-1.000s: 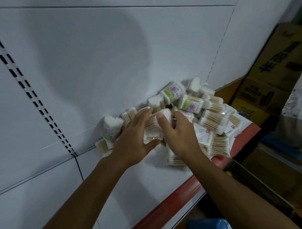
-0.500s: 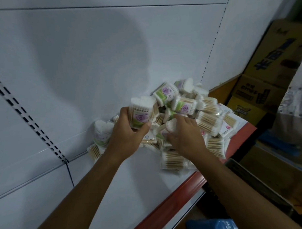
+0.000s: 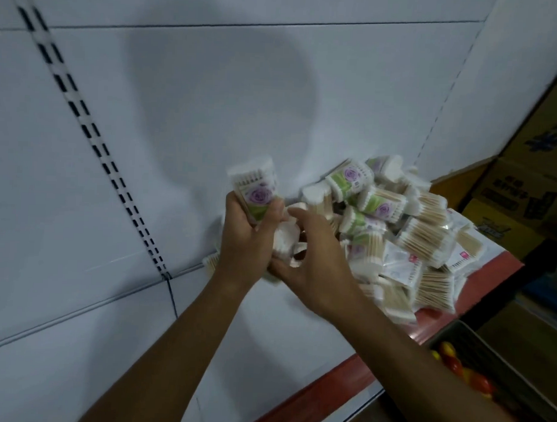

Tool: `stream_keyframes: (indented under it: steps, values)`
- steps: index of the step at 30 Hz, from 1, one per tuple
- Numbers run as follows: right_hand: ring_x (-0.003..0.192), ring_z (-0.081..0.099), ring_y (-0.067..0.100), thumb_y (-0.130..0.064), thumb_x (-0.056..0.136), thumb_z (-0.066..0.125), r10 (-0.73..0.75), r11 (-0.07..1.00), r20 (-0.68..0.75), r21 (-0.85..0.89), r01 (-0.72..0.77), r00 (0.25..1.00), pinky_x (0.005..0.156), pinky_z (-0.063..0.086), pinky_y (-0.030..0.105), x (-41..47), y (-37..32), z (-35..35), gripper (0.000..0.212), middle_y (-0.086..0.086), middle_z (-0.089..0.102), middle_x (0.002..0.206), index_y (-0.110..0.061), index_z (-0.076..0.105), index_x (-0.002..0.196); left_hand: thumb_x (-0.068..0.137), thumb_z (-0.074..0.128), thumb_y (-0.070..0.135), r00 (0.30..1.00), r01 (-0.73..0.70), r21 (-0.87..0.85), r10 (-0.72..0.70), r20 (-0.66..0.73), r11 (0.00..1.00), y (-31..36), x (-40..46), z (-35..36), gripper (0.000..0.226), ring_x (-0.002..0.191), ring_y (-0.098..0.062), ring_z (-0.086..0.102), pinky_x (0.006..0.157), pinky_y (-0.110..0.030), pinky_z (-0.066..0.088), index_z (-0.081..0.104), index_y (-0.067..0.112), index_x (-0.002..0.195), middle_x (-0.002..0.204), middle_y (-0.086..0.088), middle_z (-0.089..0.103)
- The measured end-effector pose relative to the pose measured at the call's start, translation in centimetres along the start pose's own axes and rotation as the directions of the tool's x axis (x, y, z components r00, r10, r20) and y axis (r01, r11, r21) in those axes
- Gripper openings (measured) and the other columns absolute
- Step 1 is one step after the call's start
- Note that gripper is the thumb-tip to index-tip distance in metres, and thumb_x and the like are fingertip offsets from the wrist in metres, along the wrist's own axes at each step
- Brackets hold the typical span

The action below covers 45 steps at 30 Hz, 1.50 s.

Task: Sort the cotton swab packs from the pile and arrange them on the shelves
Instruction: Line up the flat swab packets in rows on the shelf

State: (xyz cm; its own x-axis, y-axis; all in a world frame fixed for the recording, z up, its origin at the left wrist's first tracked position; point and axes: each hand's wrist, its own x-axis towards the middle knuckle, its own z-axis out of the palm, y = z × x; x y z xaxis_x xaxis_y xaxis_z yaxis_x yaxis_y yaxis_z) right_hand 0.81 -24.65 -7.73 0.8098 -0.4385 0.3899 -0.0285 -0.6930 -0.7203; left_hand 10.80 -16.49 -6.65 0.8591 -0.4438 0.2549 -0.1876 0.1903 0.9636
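Tip for this bit: get one pack clear of the heap and gripped firmly before reaching for the next, because these little plastic packs look slippery and the pile (image 3: 406, 234) seems ready to slide toward the shelf's red front edge (image 3: 344, 375). Left hand (image 3: 244, 238) has its fingers wrapped round an upright pack with a purple rose label (image 3: 255, 191), lifted just left of the heap. Right hand (image 3: 313, 259) sits right beside it, fingers spread and loosely curled over a white pack (image 3: 285, 242) at the heap's near edge. Too blurry to tell if it's actually gripping. The remaining packs lie jumbled on the white shelf (image 3: 139, 348), against the back panel (image 3: 211, 98), to the right of both hands.
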Motion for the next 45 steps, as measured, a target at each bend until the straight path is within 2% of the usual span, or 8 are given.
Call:
stream_keyframes:
  steps: [5,9,16,21,26,36,41,45]
  values:
    - [0.109,0.053,0.003,-0.035,0.076,0.083,-0.058,0.98,0.184,0.197,0.021,0.981,0.088,0.052,0.024,-0.4,-3.3,4.6,0.072,-0.017,0.046,0.121,-0.033,0.038,0.132,0.079,0.068,0.042,0.982,0.109,-0.013,-0.11,-0.15,0.994,0.5,-1.2,-6.7,0.037,0.094,-0.018,0.07,0.083,-0.043,0.058,0.054,0.023,0.106,0.103,-0.001,0.069]
    - [0.115,0.053,0.001,-0.044,0.075,0.081,-0.051,0.954,0.323,0.296,-0.05,0.945,0.094,0.051,0.027,-1.1,-5.5,8.9,0.087,-0.012,0.049,0.133,-0.025,0.034,0.145,0.09,0.067,0.036,0.917,0.205,-0.09,-0.224,-0.331,0.975,1.1,-2.3,-12.5,0.018,0.09,-0.026,0.071,0.083,-0.055,0.058,0.056,0.027,0.102,0.101,-0.004,0.071]
    - [0.105,0.063,0.003,-0.034,0.084,0.076,-0.222,0.876,0.557,0.474,-0.087,0.801,0.09,0.055,0.03,-2.6,-10.6,16.1,0.058,-0.017,0.062,0.12,-0.027,0.048,0.133,0.091,0.066,0.038,0.753,0.209,-0.074,-0.209,-0.624,0.975,2.8,-7.3,-21.2,0.022,0.092,-0.023,0.07,0.084,-0.051,0.059,0.057,0.028,0.108,0.104,-0.001,0.07]
    - [0.103,0.064,0.005,-0.037,0.082,0.076,-0.357,0.831,0.671,0.546,-0.108,0.65,0.088,0.055,0.022,-6.1,-15.5,21.7,0.073,-0.009,0.063,0.122,-0.037,0.036,0.143,0.09,0.069,0.034,0.588,0.215,0.053,-0.086,-0.804,0.975,4.7,-14.2,-28.3,0.024,0.092,-0.012,0.069,0.082,-0.035,0.059,0.057,0.024,0.107,0.103,0.004,0.07]
    - [0.097,0.066,0.003,-0.032,0.085,0.075,-0.476,0.786,0.716,0.607,-0.117,0.51,0.078,0.054,0.016,-11.0,-21.9,26.5,0.073,-0.007,0.065,0.115,-0.042,0.035,0.145,0.09,0.07,0.025,0.44,0.182,0.131,0.039,-0.897,0.974,7.2,-22.5,-34.7,0.024,0.092,-0.001,0.068,0.075,-0.018,0.055,0.057,0.023,0.111,0.103,0.009,0.069]
    - [0.096,0.067,0.005,-0.033,0.089,0.071,-0.641,0.727,0.722,0.68,-0.096,0.26,0.081,0.057,0.026,-23.4,-37.8,38.2,0.067,-0.005,0.068,0.113,-0.044,0.033,0.144,0.093,0.065,0.03,0.135,0.183,0.129,0.105,-0.985,0.975,13.0,-38.9,-50.0,0.026,0.093,-0.005,0.069,0.074,-0.026,0.057,0.057,0.022,0.116,0.106,0.01,0.069]
    - [0.1,0.066,0.005,-0.034,0.088,0.071,-0.664,0.72,0.718,0.689,-0.081,0.208,0.084,0.057,0.025,-29.8,-46.2,44.0,0.068,-0.005,0.066,0.117,-0.045,0.032,0.144,0.093,0.063,0.034,0.083,0.194,0.131,0.117,-0.99,0.972,17.2,-46.0,-59.1,0.027,0.084,-0.014,0.069,0.065,-0.028,0.053,0.058,0.02,0.116,0.103,-0.005,0.071]
    - [0.102,0.066,0.006,-0.033,0.088,0.071,-0.663,0.719,0.724,0.686,-0.107,0.191,0.084,0.058,0.026,-32.9,-51.3,48.7,0.069,-0.005,0.064,0.121,-0.046,0.031,0.143,0.093,0.065,0.03,0.088,0.196,0.138,0.123,-0.989,0.971,18.8,-49.2,-65.3,0.027,0.091,-0.016,0.07,0.073,-0.03,0.058,0.058,0.018,0.117,0.106,-0.004,0.071]
